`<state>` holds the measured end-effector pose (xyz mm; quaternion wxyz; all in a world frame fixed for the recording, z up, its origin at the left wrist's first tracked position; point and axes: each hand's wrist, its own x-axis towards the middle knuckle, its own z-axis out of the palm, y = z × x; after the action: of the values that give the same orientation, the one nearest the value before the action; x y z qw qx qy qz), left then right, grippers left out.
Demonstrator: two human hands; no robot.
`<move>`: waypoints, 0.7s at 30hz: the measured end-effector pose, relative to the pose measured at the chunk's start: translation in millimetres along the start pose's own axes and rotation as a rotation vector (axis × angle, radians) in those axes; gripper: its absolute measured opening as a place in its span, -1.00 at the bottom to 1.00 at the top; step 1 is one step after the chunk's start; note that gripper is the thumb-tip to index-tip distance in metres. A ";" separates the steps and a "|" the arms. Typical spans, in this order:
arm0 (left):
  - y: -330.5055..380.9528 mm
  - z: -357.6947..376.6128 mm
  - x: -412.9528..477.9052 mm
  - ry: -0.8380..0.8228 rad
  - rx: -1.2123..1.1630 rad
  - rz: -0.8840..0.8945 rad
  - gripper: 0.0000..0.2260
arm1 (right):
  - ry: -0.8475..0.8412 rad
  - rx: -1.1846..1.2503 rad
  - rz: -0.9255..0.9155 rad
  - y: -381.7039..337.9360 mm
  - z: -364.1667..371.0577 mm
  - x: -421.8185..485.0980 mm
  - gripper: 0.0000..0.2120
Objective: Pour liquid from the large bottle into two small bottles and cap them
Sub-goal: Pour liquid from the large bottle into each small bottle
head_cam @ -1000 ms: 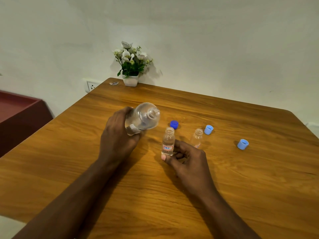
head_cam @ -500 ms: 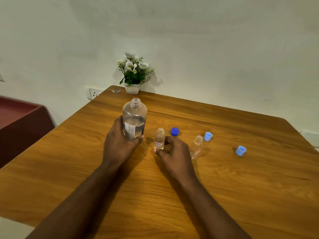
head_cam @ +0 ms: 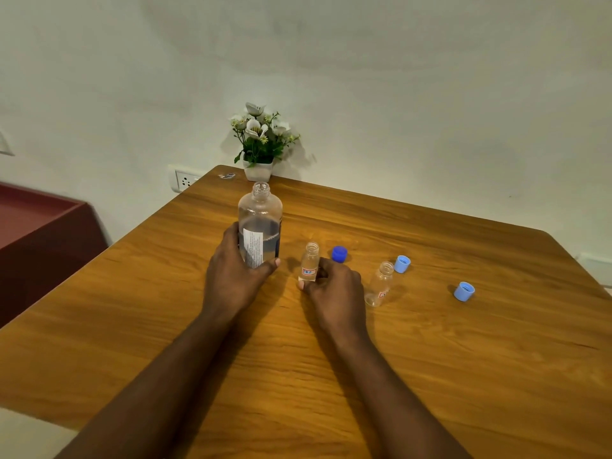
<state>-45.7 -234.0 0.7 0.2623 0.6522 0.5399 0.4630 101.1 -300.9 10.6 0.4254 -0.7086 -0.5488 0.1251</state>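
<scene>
Bottles number three on the wooden bench (head_cam: 463, 359): one large bottle (head_cam: 260, 223) and two small ones. Caps also number three: one dark blue cap (head_cam: 339, 253) and two light blue, all lying loose on the wood and none on a bottle.

The large bottle is clear plastic, upright, its threaded mouth open, with clear liquid filling roughly the lower half and a white printed label down its front. The left hand (head_cam: 231, 273) is wrapped round its lower body from the left, the thumb across the front below the label, fingers closed on it.

The first small bottle (head_cam: 310, 262) stands upright just right of the large one, clear, uncapped, with a red-edged label; how much liquid it holds is hard to tell. The right hand (head_cam: 334, 286) is curled round its base from the near right side, thumb tip and fingers touching the lower part of it.

The second small bottle (head_cam: 380, 284) stands alone further right, near the right hand but not touched by it, also open-mouthed and labelled near the bottom. The dark blue cap lies just behind the first small bottle. One light blue cap (head_cam: 402, 264) sits just beside the second bottle's neck; the other light blue cap (head_cam: 464, 291) lies well apart to the right.

A potted flower arrangement (head_cam: 260, 140) stands at the far bench edge against the wall.
</scene>
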 end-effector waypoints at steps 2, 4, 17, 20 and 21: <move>0.0 -0.3 -0.6 0.000 0.004 -0.001 -0.20 | 0.005 -0.022 0.001 -0.2 0.5 -0.1 -0.82; -0.2 -0.7 -1.0 -0.002 0.004 -0.003 -0.20 | 0.010 -0.029 0.004 0.4 0.0 -2.5 -0.79; -0.2 -2.6 -0.7 -0.025 -0.024 0.003 -0.20 | 0.207 0.115 0.044 25.4 -54.1 -52.8 -0.91; -0.5 -2.1 -0.3 -0.024 -0.015 0.000 -0.19 | 0.315 0.130 0.121 38.1 -66.6 -46.5 -0.92; -0.8 -2.1 -0.6 -0.022 -0.012 0.000 -0.19 | 0.346 0.130 0.151 41.3 -69.4 -43.8 -0.90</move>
<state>-47.9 -234.7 0.7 0.2719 0.6557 0.5342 0.4590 157.5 -373.4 9.5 0.5475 -0.7299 -0.4036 0.0681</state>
